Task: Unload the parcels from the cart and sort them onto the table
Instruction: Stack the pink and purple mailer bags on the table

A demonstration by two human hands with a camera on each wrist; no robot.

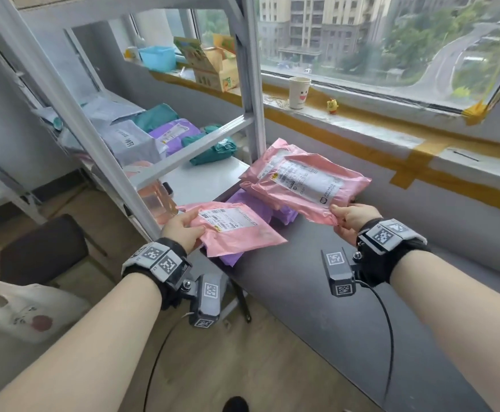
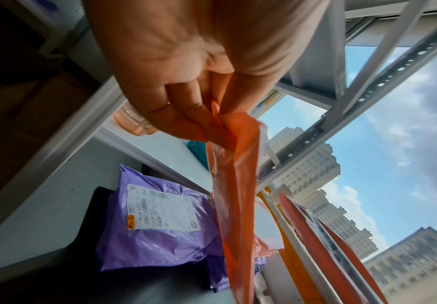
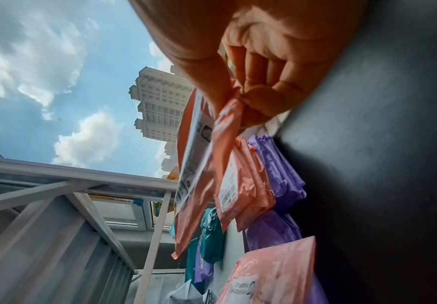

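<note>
My head camera looks forward and down from above both forearms, taking in the dark grey table point(image 1: 317, 292), the white metal shelving cart point(image 1: 141, 173) at left and the window beyond. The left wrist camera sits very close under my left hand point(image 2: 186, 82), facing along the fingers and tilted up past the cart frame to sky and buildings. The right wrist camera sits equally close under my right hand point(image 3: 259, 72), also tilted skyward. All three views share the purple plastic mailer bags point(image 1: 254, 209) point(image 2: 157, 226) point(image 3: 277, 174) lying on the table and the cart's white frame.
</note>
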